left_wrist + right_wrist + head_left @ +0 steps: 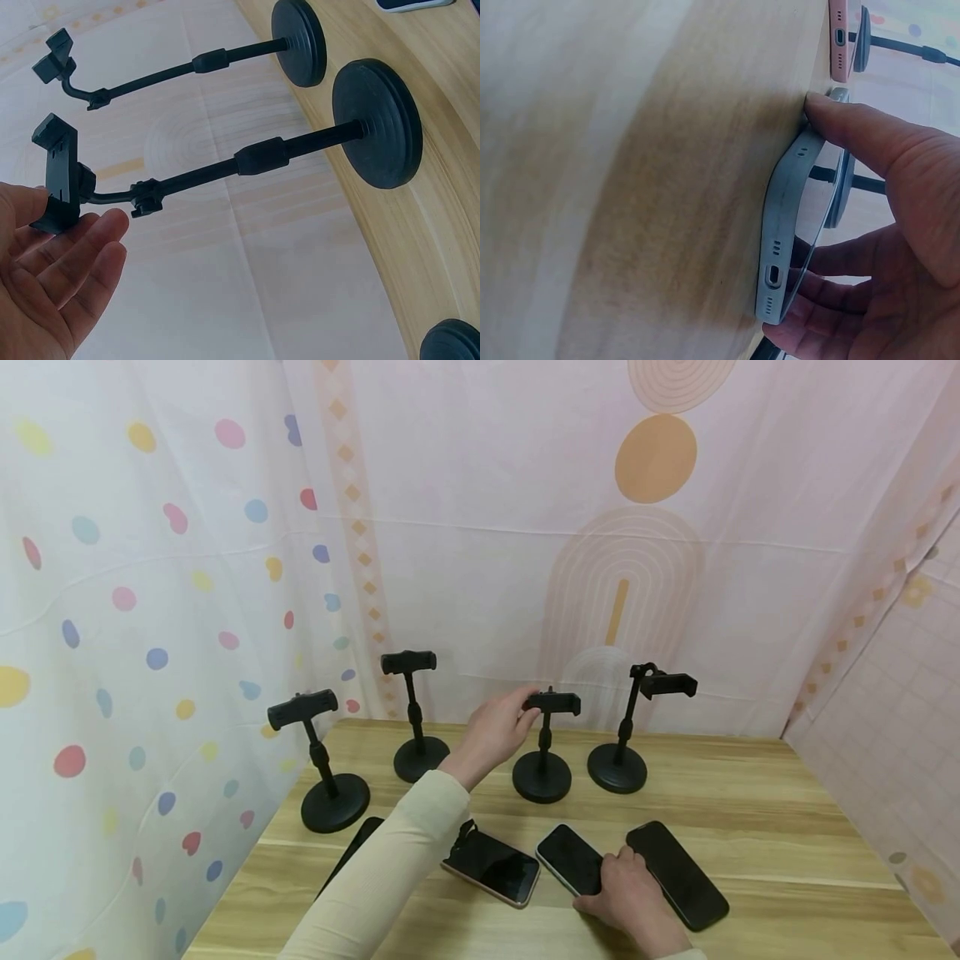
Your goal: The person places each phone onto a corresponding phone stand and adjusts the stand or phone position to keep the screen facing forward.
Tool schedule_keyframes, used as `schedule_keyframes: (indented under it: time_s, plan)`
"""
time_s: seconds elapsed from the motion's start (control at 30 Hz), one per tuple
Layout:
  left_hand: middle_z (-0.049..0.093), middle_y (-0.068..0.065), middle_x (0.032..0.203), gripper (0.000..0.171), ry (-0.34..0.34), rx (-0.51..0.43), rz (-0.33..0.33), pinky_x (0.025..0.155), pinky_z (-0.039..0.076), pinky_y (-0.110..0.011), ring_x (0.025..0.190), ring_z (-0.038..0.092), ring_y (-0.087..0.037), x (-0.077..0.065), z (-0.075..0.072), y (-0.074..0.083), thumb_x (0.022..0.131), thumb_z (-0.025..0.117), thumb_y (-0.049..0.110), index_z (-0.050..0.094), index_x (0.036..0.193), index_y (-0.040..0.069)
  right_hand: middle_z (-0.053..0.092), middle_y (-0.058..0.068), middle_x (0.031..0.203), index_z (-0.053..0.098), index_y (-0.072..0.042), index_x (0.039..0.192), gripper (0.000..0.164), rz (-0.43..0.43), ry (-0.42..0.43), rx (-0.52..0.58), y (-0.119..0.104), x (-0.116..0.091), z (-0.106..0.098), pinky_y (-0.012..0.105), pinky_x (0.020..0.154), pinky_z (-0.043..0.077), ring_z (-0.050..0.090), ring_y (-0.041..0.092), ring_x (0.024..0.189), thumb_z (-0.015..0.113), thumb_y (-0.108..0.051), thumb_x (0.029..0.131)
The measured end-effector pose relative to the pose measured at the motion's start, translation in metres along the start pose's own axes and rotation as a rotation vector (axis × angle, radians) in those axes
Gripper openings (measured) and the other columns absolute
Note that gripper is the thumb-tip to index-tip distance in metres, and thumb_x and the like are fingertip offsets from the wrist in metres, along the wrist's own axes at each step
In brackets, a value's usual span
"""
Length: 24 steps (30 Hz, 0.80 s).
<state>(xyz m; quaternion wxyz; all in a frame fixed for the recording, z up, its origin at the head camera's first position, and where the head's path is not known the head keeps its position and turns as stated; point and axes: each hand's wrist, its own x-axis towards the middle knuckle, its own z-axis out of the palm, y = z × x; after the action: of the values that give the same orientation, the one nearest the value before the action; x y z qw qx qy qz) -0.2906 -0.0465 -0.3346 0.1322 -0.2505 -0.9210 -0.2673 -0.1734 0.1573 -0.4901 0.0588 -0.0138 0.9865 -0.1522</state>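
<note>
My left hand [495, 729] reaches to a black phone stand [542, 777] at the back of the table. In the left wrist view, its thumb and fingers pinch the lower end of the stand's clamp [63, 176]. The clamp holds no phone. Nearer the front, my right hand [628, 895] grips a phone with a pale frame [572, 858] by its two long sides. That phone lies face up, its dark screen partly under the hand. The right wrist view shows the thumb [855, 124] on one side of the phone's edge [776, 247] and the fingers on the other.
Two black stands [333, 802] [422, 758] rise on the left and another stand [617, 768] on the right. A pink-framed phone [495, 867] and a black phone [678, 877] flank the gripped one. Another dark phone [360, 843] lies partly behind the left sleeve. Curtains [480, 568] hang behind.
</note>
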Motion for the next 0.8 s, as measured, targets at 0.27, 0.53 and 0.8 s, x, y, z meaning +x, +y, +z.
schedule_keyframes:
  time_s: [0.27,0.53,0.8]
  plan:
    - [0.069,-0.007,0.112,0.038,-0.002,0.005,0.005,0.076,0.051,-0.036,0.084,0.062,-0.016,0.0005,0.0003,-0.0014,0.104,0.053,0.025,0.054,0.140,0.012,0.045,0.017,0.089,0.061,0.009,0.096,0.067,0.025,-0.020,0.019,-0.0021,-0.0007,-0.0022,0.047,0.069,0.047,0.047,0.031,0.082,0.089,-0.045,0.067]
    - [0.069,-0.007,0.112,0.038,-0.010,0.006,0.004,0.077,0.052,-0.037,0.085,0.063,-0.017,0.0007,-0.0012,-0.0009,0.104,0.054,0.024,0.054,0.140,0.012,0.045,0.018,0.089,0.061,0.009,0.094,0.067,0.042,-0.012,0.017,-0.0028,-0.0028,-0.0022,0.047,0.068,0.048,0.047,0.032,0.083,0.089,-0.045,0.066]
    - [0.069,-0.009,0.114,0.040,-0.022,0.004,-0.001,0.080,0.053,-0.039,0.091,0.066,-0.020,0.0013,-0.0009,-0.0015,0.103,0.055,0.024,0.053,0.141,0.010,0.047,0.017,0.087,0.062,0.008,0.095,0.068,0.024,-0.016,-0.022,0.0002,-0.0023,-0.0034,0.047,0.069,0.048,0.048,0.030,0.080,0.087,-0.048,0.066]
